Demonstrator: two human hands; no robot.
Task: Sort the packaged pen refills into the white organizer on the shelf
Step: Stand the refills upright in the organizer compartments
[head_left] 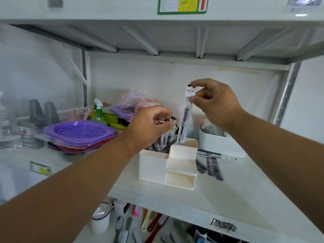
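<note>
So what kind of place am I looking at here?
Probably a shop stockroom or storeroom: white metal shelving with shelf labels, stacked purple baskets, packaged pen refills and toothbrushes below.

White metal shelving (175, 199) against a pale, seemingly plain wall (35, 67).

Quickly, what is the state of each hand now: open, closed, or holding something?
Left hand: closed, gripping the tops of the refill packs standing in the white organizer.
Right hand: closed, pinching the top of one upright refill pack.
</note>
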